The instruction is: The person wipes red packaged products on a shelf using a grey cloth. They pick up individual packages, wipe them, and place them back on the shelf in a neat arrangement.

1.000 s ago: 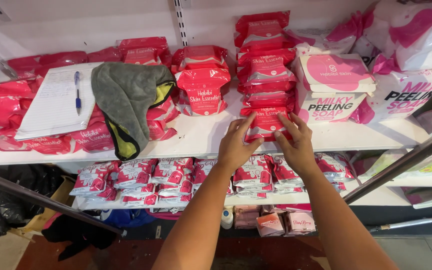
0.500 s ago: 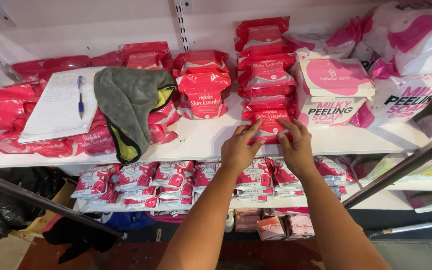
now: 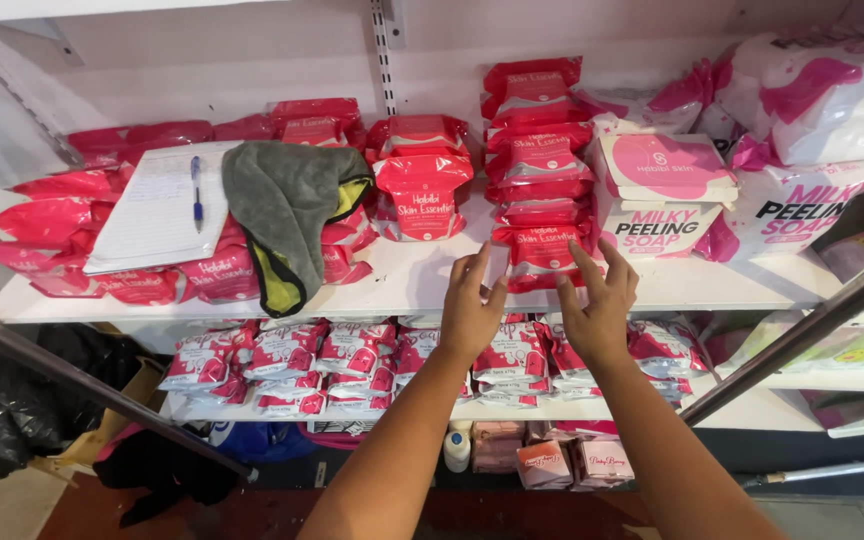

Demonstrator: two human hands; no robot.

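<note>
On the white shelf (image 3: 412, 280), at its front edge, a stack of red packets (image 3: 537, 170) stands just left of a pink-and-white box (image 3: 657, 195). The bottom packet (image 3: 540, 252) of that stack juts forward toward the two hands. The left hand (image 3: 470, 310) is open, fingers spread and pointing up, empty; its fingertips sit just short of the bottom packet's left corner, and whether they touch it is hard to tell. The right hand (image 3: 600, 305) is open too, fingers fanned, holding nothing; its index finger lies close against the packet's right edge, contact unclear. Both palms face away from the camera, so their undersides are hidden.

Left of the stack is a shorter pile of red packets (image 3: 420, 185). Further left a grey cloth (image 3: 287, 205) with a yellow lining drapes over more red packets, hiding most of them, and a lined notepad (image 3: 157, 205) with a blue pen (image 3: 196, 190) on it covers others. At the right, large white-and-pink bags (image 3: 812, 110) are cut off by the frame edge. The forearms hide part of the lower shelf's pink-and-white pouches (image 3: 282, 360). A dark metal bar (image 3: 802, 325) crosses the right side, another (image 3: 82, 385) the left. The bottom items are small and hard to make out.
</note>
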